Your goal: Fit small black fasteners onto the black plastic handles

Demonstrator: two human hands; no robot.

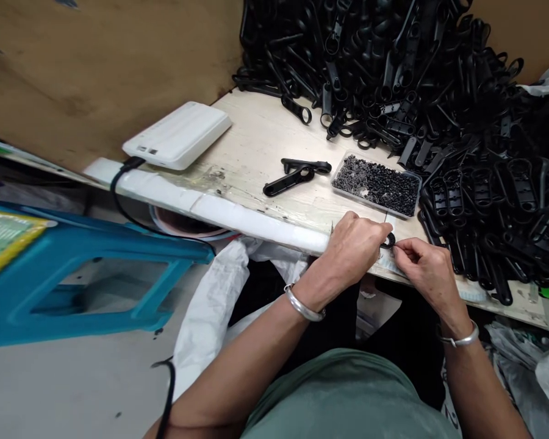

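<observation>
At the table's front edge my left hand (357, 249) is closed around a black plastic part (388, 240), whose ringed end shows beyond the fingers. The rest of that part is hidden in my grip. Close on its right, my right hand (424, 263) has thumb and forefinger pinched together beside the ring; whatever they hold is too small or hidden to make out. Just beyond both hands lies a shallow clear tray (333, 182) filled with tiny black and grey pieces. Two black plastic arms (289, 180) with ringed ends rest crosswise to the left of the tray.
A large heap of black plastic parts (375, 73) covers the table's back and right. A white power bank (178, 135) with a black cable sits at the left. Below it stands a blue plastic stool (96, 262). A white bag (210, 305) hangs under the taped table edge (256, 224).
</observation>
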